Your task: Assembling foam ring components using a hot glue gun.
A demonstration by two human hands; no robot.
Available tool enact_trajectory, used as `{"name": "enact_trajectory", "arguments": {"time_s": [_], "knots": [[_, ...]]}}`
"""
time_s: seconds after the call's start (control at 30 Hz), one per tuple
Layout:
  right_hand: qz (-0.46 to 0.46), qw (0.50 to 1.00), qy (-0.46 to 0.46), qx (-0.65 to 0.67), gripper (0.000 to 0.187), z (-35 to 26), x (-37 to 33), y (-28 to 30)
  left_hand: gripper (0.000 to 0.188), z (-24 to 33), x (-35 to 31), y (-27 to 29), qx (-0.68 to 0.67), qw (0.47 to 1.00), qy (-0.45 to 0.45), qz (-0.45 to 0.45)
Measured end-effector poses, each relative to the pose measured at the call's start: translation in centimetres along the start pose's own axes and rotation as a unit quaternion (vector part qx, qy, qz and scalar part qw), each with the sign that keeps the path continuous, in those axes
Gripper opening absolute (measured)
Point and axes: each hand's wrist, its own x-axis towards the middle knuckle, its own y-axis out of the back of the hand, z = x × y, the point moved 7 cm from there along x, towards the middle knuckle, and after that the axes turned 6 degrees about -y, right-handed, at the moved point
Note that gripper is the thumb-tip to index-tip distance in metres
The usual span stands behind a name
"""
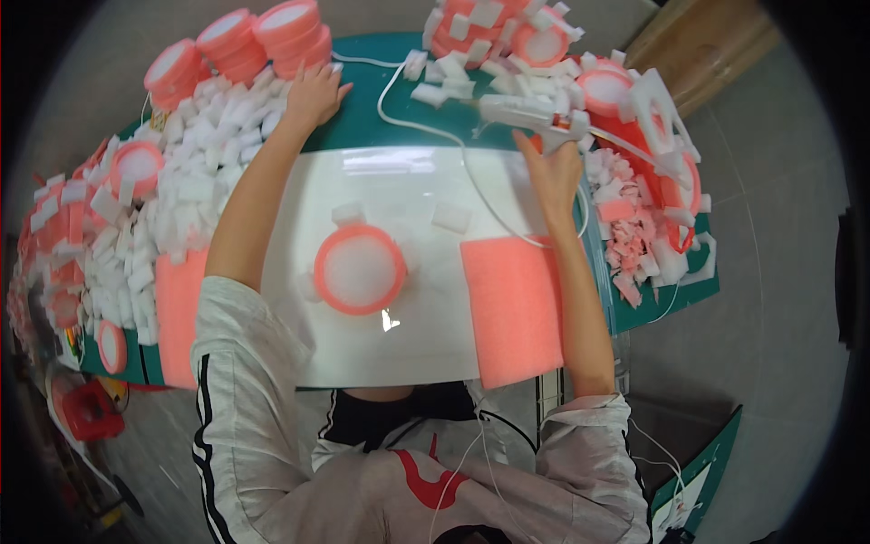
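By foam bits (217, 118), the left hand (314, 96) is spread; the right hand (555, 172) grips a glue gun (518, 111), maybe to steady it.

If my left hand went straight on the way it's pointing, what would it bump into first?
Probably the nearest stack of pink-rimmed foam discs, just beyond the left hand; depth is unclear, so they may be touching.
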Motion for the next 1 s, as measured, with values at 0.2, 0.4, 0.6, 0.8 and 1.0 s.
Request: {"name": "enact_trajectory", "arguments": {"time_s": [0.2, 0.4, 0.6, 0.8, 1.0], "knots": [[0.038, 0.995, 0.009, 0.095, 0.036, -1.1, -0.5, 2.8, 0.050, 1.4, -8.2, 9.8, -0.488, 0.817, -0.107, 0.287], [0.045, 0.971, 0.116, 0.204, 0.029, -4.5, -1.7, 5.9, 0.066, 5.5, -17.6, 8.2, -0.607, 0.768, -0.204, 0.007], [-0.025, 0.919, 0.265, 0.289, 0.032, -9.9, -5.2, 6.9, 0.069, 7.3, -19.6, 6.0, -0.620, 0.768, -0.152, -0.051], [-0.053, 0.906, 0.398, 0.136, 0.038, -12.4, -10.8, 6.6, 0.055, 7.0, -19.5, 4.2, -0.660, 0.739, -0.134, 0.015], [-0.033, 0.899, 0.433, 0.060, 0.032, -12.7, -13.5, 6.2, 0.053, 6.8, -19.5, 4.5, -0.652, 0.746, -0.138, 0.016]]}}
